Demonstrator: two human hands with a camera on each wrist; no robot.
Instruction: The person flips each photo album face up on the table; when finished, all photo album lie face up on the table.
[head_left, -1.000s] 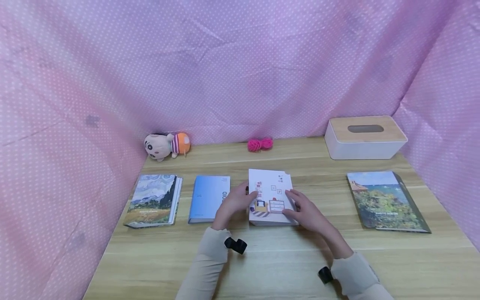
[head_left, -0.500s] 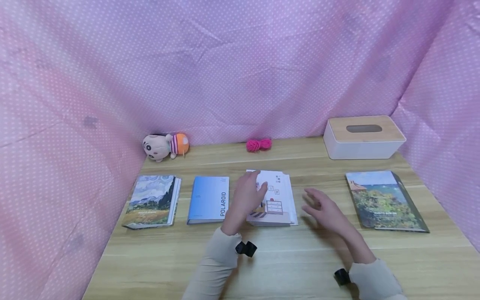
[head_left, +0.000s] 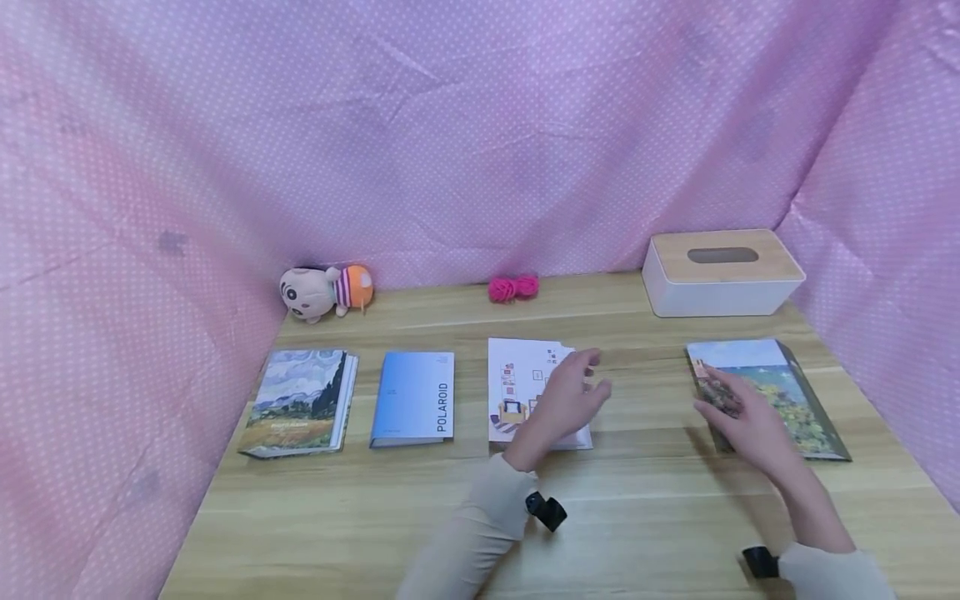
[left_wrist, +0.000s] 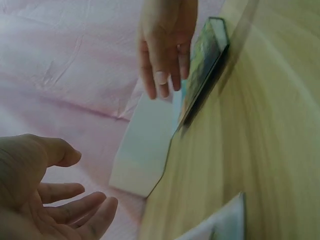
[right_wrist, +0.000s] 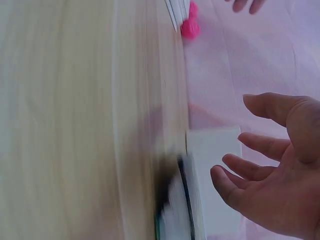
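My left hand [head_left: 566, 404] hovers over the right part of a white book [head_left: 510, 375] with a drawn room on its cover. Its fingers are spread and hold nothing, as the left wrist view of that hand [left_wrist: 60, 185] also shows. Over the left side of a painted-landscape photo album [head_left: 810, 417] is my right hand [head_left: 757, 429], covering part of the picture. In the right wrist view the fingers of this hand [right_wrist: 280, 165] are loosely bent and apart, above the album's page edges [right_wrist: 182, 205].
Left of the white book lie a blue POLAROID album [head_left: 412, 396] and another painted album [head_left: 296, 400]. Along the back are a plush toy [head_left: 322, 292], a pink yarn bundle [head_left: 513, 288] and a wood-topped tissue box [head_left: 723, 275]. A pink dotted curtain [head_left: 480, 142] hangs behind the table.
Both hands have let go of the white book and moved right. My left hand has crossed over the book, and my right hand has reached the landscape album on the right.
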